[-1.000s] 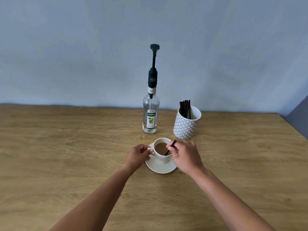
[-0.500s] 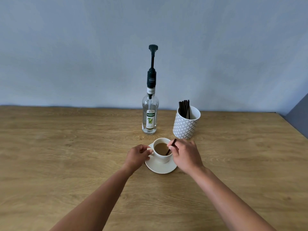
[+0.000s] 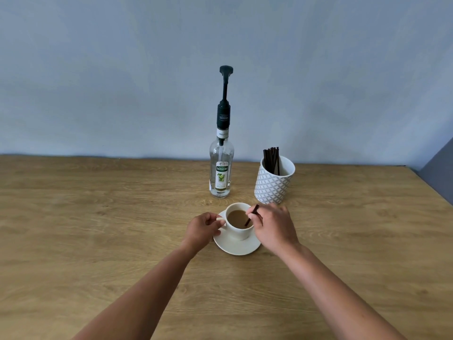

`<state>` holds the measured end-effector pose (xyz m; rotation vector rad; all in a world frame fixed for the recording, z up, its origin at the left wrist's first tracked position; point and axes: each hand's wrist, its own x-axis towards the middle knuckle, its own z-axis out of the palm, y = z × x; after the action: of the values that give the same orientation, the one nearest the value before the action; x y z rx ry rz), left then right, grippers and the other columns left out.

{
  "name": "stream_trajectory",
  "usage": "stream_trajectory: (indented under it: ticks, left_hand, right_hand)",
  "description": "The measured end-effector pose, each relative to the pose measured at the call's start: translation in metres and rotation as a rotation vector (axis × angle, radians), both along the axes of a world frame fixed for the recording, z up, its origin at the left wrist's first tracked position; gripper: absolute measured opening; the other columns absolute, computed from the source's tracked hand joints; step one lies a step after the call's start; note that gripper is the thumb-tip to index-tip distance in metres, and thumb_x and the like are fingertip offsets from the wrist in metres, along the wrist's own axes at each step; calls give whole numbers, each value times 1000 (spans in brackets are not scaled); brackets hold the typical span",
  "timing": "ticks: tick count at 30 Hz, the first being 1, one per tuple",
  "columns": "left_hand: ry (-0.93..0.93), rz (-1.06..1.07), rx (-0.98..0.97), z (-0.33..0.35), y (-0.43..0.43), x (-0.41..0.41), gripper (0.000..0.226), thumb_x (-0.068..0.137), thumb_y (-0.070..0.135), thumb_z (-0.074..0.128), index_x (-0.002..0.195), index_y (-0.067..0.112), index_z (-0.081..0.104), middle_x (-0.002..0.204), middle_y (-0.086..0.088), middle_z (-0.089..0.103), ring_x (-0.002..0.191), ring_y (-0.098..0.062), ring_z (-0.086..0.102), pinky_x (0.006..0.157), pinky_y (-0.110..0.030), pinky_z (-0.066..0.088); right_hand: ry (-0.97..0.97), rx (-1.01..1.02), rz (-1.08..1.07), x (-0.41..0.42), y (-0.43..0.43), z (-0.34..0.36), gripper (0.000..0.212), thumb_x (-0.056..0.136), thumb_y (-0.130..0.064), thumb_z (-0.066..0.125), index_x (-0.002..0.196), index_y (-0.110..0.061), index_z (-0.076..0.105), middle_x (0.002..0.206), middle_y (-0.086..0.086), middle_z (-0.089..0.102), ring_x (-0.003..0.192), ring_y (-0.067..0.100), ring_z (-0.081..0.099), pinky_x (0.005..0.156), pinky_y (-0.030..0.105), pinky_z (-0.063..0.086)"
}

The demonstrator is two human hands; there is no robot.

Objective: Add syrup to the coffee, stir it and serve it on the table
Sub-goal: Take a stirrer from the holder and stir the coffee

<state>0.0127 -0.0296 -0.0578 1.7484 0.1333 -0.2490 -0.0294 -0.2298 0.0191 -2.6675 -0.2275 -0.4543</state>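
Observation:
A white cup of light brown coffee stands on a white saucer in the middle of the wooden table. My left hand pinches the cup's handle on its left side. My right hand holds a dark stir stick whose lower end dips into the coffee at the cup's right side. Behind the cup stands a clear syrup bottle with a tall black pump, untouched.
A white patterned pot holding several dark stir sticks stands right of the bottle, just behind my right hand. A blue-grey wall runs along the table's far edge. The table's right edge shows at the far right.
The stir stick has shifted slightly inside the cup, and my right hand moved a little with it. My left hand stays on the handle.

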Motion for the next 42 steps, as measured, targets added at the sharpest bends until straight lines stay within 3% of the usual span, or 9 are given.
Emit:
stream_trajectory:
  ticks: [6, 14, 23, 34, 42]
  left_hand:
    - [-1, -1, 10, 0, 0, 0, 6, 89, 24, 74, 91, 19, 72, 83, 2, 74, 68, -11, 70, 58, -24, 51]
    - [1, -7, 5, 1, 0, -1, 6, 89, 23, 73, 92, 18, 72, 86, 0, 74, 70, -12, 69, 61, -25, 53]
    - [-9, -3, 37, 0, 0, 0, 5, 88, 26, 74, 91, 22, 73, 87, 1, 76, 70, -11, 72, 61, -26, 53]
    - [5, 4, 19, -1, 0, 0, 4, 88, 25, 74, 90, 21, 72, 88, 0, 76, 71, -12, 72, 60, -23, 51]
    - [13, 0, 10, -1, 0, 1, 7, 88, 23, 74, 93, 18, 72, 87, 0, 74, 70, -13, 70, 61, -25, 50]
  right_hand:
    - [43, 73, 60, 1, 8, -5, 14, 92, -30, 60, 98, -32, 72, 92, -13, 73, 90, 11, 57, 90, 30, 35]
    - [37, -17, -27, 2, -1, -4, 15, 93, -26, 57, 99, -30, 69, 94, -12, 72, 92, 13, 58, 80, 29, 29]
    - [64, 86, 66, -1, 9, -6, 15, 92, -25, 60, 98, -29, 72, 93, -12, 73, 94, 12, 56, 90, 31, 37]
    - [29, 79, 5, -5, 4, -4, 12, 89, -17, 62, 94, -25, 69, 90, -9, 70, 92, 17, 58, 88, 38, 41]
    - [97, 95, 6, 0, 9, -9, 16, 93, -26, 58, 100, -31, 72, 98, -13, 73, 98, 10, 58, 92, 33, 39]
